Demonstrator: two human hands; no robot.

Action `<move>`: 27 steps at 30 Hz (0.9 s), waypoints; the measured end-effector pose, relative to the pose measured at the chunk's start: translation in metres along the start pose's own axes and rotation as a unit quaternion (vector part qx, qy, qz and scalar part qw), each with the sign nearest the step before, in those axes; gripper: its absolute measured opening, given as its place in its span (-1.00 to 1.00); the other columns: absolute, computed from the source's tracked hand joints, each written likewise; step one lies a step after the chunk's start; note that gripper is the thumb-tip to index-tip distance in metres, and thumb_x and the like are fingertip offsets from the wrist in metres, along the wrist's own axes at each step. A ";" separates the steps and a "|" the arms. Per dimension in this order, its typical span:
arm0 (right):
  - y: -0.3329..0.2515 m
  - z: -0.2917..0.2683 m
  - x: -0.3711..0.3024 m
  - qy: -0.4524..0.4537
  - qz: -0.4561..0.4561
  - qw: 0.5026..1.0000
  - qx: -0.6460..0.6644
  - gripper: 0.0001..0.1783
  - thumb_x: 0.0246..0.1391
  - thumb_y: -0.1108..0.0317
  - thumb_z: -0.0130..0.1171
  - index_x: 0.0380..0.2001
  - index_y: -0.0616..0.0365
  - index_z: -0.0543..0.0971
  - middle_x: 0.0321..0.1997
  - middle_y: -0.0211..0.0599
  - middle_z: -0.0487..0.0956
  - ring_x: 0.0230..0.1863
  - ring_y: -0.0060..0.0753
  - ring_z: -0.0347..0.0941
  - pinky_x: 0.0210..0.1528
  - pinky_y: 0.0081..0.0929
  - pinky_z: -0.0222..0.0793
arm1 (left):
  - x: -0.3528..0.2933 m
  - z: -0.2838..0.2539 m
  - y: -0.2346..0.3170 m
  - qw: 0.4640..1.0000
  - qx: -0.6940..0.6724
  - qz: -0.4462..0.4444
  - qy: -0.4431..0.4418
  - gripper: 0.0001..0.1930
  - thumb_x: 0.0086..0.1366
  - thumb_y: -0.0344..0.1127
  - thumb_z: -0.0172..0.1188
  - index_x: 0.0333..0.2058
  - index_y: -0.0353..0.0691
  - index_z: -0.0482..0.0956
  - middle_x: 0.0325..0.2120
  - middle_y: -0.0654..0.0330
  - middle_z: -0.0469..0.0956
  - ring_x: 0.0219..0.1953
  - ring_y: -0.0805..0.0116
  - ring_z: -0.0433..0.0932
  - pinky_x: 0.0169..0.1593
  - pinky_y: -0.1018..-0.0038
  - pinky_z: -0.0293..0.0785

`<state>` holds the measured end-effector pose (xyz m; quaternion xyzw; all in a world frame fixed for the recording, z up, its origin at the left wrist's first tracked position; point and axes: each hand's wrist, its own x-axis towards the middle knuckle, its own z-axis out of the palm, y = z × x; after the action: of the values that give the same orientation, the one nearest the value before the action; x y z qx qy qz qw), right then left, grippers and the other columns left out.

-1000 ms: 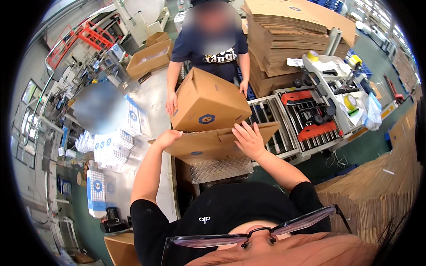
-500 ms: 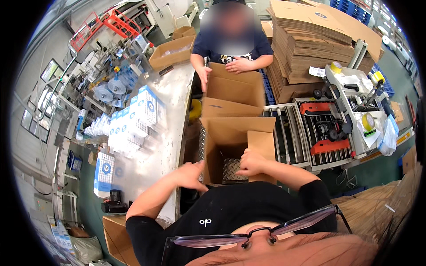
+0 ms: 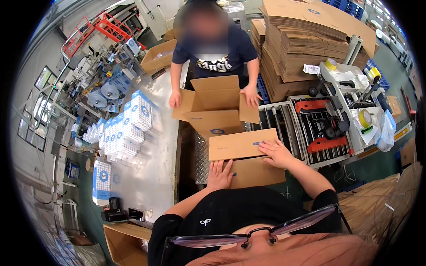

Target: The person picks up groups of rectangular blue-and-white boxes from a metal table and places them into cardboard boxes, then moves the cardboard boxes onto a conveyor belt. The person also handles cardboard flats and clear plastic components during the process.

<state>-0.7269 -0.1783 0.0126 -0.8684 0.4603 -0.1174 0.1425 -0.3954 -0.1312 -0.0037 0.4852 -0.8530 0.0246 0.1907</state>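
A cardboard box [image 3: 242, 142] stands right in front of me, two of its broad flaps folded inward with a narrow dark gap between them. My left hand [image 3: 220, 174] rests on the near flap at its left end, fingers spread and pointing away from me. Flat on the right side, by the gap, lies my right hand [image 3: 277, 154], its fingers stretched out. Beyond it stands a second cardboard box [image 3: 217, 119] with its flaps raised and spread. A co-worker's two hands are at that box's side flaps.
At left, a metal table [image 3: 155, 168] carries several blue-and-white packs [image 3: 126, 126]. A roller conveyor [image 3: 284, 128] and a taping machine with red parts [image 3: 323, 144] stand to the right. Behind them rises a stack of flat cardboard [image 3: 306, 53]. Textured metal plate [image 3: 202, 155] shows beside my box.
My box's flaps, upright and open before, are now folded over its opening. Both my hands have moved onto them. The co-worker's box has its flaps spread and the co-worker has shifted left.
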 end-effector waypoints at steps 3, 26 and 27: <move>0.001 0.018 0.004 0.047 0.000 0.999 -0.001 -0.37 0.13 -0.06 0.18 0.23 -0.05 0.47 0.38 -0.42 0.38 0.47 -0.33 0.12 0.52 0.07 -0.23 | -0.008 0.003 -0.024 0.999 -0.016 -0.022 0.041 -0.41 0.20 -0.12 0.25 0.22 -0.02 0.43 0.19 0.02 0.31 0.28 0.00 0.25 0.33 0.04 0.14; -0.034 -0.015 -0.015 0.211 0.168 0.670 0.692 -0.54 0.17 0.47 0.13 0.16 0.17 0.41 0.13 -0.21 0.53 0.10 -0.40 0.50 0.07 -0.41 0.47 | -0.035 0.010 -0.173 0.475 -0.776 -0.405 -0.087 -0.15 0.35 0.38 -0.07 0.40 -0.09 0.10 0.27 0.16 0.35 0.24 0.21 0.37 0.24 0.28 0.35; -0.044 0.000 0.002 0.185 0.185 0.737 0.624 -0.52 0.17 0.46 0.15 0.18 0.16 0.40 0.14 -0.21 0.53 0.10 -0.38 0.51 0.06 -0.41 0.47 | -0.045 0.031 -0.181 0.621 -0.622 -0.473 -0.058 -0.07 0.33 0.42 -0.08 0.39 -0.23 0.06 0.26 0.03 0.33 0.35 0.10 0.20 0.35 0.21 0.15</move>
<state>-0.6921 -0.1563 0.0285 -0.4438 0.4530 -0.5080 0.5829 -0.2324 -0.1974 -0.0741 0.5879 -0.3265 -0.6337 0.3824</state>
